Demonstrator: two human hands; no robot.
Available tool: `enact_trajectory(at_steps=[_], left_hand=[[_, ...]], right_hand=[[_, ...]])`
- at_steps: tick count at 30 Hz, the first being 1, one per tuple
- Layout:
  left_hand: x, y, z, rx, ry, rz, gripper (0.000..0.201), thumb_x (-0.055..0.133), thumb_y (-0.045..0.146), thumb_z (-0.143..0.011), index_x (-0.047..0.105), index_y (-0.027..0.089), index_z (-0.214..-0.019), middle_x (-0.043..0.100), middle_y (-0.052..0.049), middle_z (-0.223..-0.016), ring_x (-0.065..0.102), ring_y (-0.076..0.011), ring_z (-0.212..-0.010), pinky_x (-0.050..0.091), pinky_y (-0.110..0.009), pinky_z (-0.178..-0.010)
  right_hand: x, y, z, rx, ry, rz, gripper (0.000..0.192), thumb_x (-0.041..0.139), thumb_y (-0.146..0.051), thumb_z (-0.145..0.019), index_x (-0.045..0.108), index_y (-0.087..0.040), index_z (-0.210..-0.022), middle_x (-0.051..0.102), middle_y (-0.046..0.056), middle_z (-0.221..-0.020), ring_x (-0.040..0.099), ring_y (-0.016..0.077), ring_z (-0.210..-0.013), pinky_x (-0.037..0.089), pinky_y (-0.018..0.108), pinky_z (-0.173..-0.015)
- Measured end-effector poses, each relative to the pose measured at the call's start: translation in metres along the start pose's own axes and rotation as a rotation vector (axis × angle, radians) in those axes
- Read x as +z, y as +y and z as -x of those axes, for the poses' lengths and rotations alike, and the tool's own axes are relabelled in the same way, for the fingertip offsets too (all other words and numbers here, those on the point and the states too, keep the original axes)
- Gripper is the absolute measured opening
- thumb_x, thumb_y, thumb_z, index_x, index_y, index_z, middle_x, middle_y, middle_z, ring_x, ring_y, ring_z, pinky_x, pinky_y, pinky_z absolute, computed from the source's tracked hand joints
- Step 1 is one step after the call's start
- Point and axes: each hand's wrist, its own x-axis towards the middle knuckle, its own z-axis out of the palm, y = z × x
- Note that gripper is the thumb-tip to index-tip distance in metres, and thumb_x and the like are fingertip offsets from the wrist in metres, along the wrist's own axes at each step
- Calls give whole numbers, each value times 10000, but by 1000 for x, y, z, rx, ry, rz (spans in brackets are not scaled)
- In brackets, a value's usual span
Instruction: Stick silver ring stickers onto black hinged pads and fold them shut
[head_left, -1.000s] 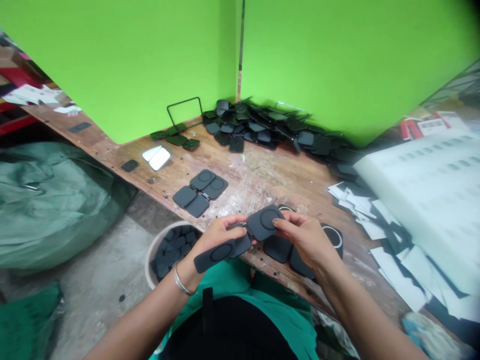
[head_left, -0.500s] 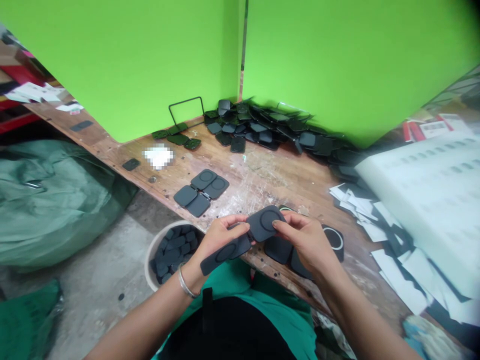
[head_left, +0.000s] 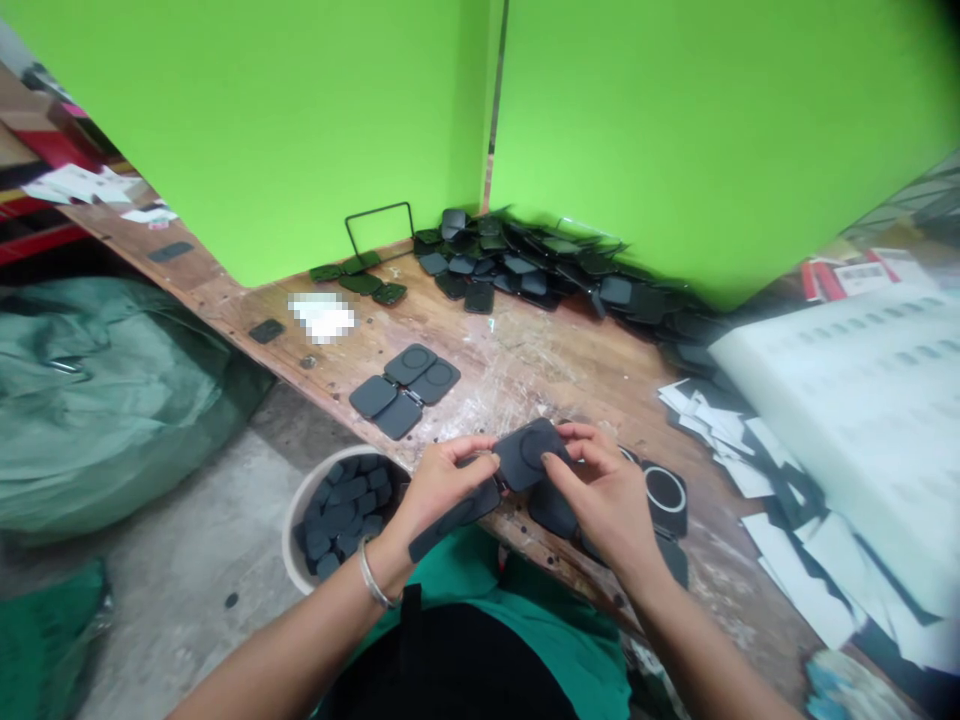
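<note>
A black folding wireless charger [head_left: 525, 455], made of hinged square pads with a ring mark on the top one, is held between both hands above the table's front edge. My left hand [head_left: 442, 485] pinches it near the hinge, and its lower pads hang along the palm and wrist. My right hand [head_left: 607, 490] grips the right edge of the ringed pad between thumb and fingers. Below my right hand lie more black pads, one with a white ring [head_left: 666, 492]; the hand partly hides them. Left of the hands, two similar chargers [head_left: 405, 388] lie unfolded side by side.
A heap of black pads [head_left: 525, 265] lies against the green partition [head_left: 300, 120]. A bin [head_left: 296, 560] of small dark pieces stands below the table edge at left. White slips [head_left: 795, 570] and a white foam block [head_left: 847, 420] are at right. A green sack [head_left: 112, 410] rests on the floor.
The view has shifted slightly. The ringed pad is tilted a little differently, and my right fingers have moved slightly along its edge. Both hands keep hold of the charger.
</note>
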Motion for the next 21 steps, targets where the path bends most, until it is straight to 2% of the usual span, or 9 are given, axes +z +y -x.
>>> enact_trajectory(at_steps=[5, 9, 11, 14, 16, 18, 21], left_hand=[[0, 0, 2, 34, 0, -42, 347, 735, 317, -668, 766, 156, -974, 737, -8, -682, 691, -168, -586, 537, -237, -571], [1, 0, 4, 77, 0, -90, 330, 721, 320, -688, 781, 151, -964, 740, -11, -692, 680, -158, -587, 520, -221, -566], [2, 0, 6, 104, 10, -114, 324, 721, 332, -694, 788, 150, -954, 750, -18, -721, 681, -160, -604, 518, -220, -571], [3, -2, 8, 126, 18, -128, 319, 724, 344, -697, 794, 152, -942, 765, -26, -771, 689, -167, -638, 524, -222, -590], [3, -4, 8, 111, 14, -112, 327, 732, 343, -690, 793, 152, -949, 767, -27, -777, 694, -170, -647, 524, -222, -592], [2, -6, 7, 77, 4, -84, 348, 746, 340, -682, 786, 153, -973, 762, -24, -756, 694, -169, -635, 519, -219, -582], [-2, -6, 4, 11, -26, -16, 395, 769, 352, -676, 770, 147, -1015, 743, -24, -692, 689, -168, -601, 509, -215, -557]], right_hand=[[1, 4, 2, -82, -3, 113, 221, 659, -337, -784, 631, -187, -624, 620, 117, -1045, 631, 231, -924, 507, 331, -723], [0, 7, 3, -239, 23, 311, 216, 612, -260, -826, 573, -184, -628, 619, 116, -1000, 629, 224, -891, 504, 337, -737], [-1, 5, 4, -335, 16, 490, 206, 593, -227, -849, 563, -180, -651, 618, 123, -964, 624, 238, -886, 501, 344, -739], [-3, -5, 4, -427, -53, 889, 158, 623, -248, -874, 620, -164, -740, 635, 127, -881, 622, 285, -861, 482, 363, -700], [-6, -12, 3, -424, -110, 1122, 161, 653, -288, -878, 647, -164, -775, 652, 117, -801, 631, 295, -799, 450, 355, -644], [-9, -17, -1, -351, -137, 1242, 223, 663, -362, -882, 650, -170, -769, 656, 110, -722, 635, 278, -713, 404, 333, -587], [-17, -16, -11, -170, -140, 1153, 357, 684, -524, -835, 628, -181, -752, 639, 90, -642, 611, 242, -623, 345, 300, -539]])
